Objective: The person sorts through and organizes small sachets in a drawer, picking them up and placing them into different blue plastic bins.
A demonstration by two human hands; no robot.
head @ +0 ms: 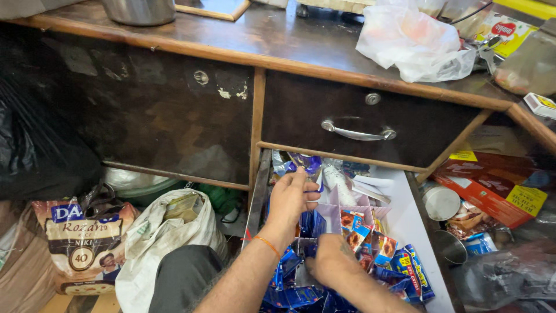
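An open lower drawer [414, 232] with white cardboard dividers [330, 214] holds several blue sachets [405, 266] and some orange-and-blue ones [354, 229]. My left hand [291, 200], with an orange thread at the wrist, reaches into the back of the drawer, its fingers closed on a blue sachet strip [308, 164]. Nearer to me, my right hand [329, 259] presses down among the blue sachets at the drawer's front; its fingers are hidden in them. What it grips I cannot tell.
A closed dark drawer with a metal handle [358, 133] sits just above. On the wooden counter lie a white plastic bag [405, 35] and a steel pot [139, 10]. A printed sack [84, 243] and white bag [168, 237] stand left; red cartons [492, 194] and steel cups [440, 203] right.
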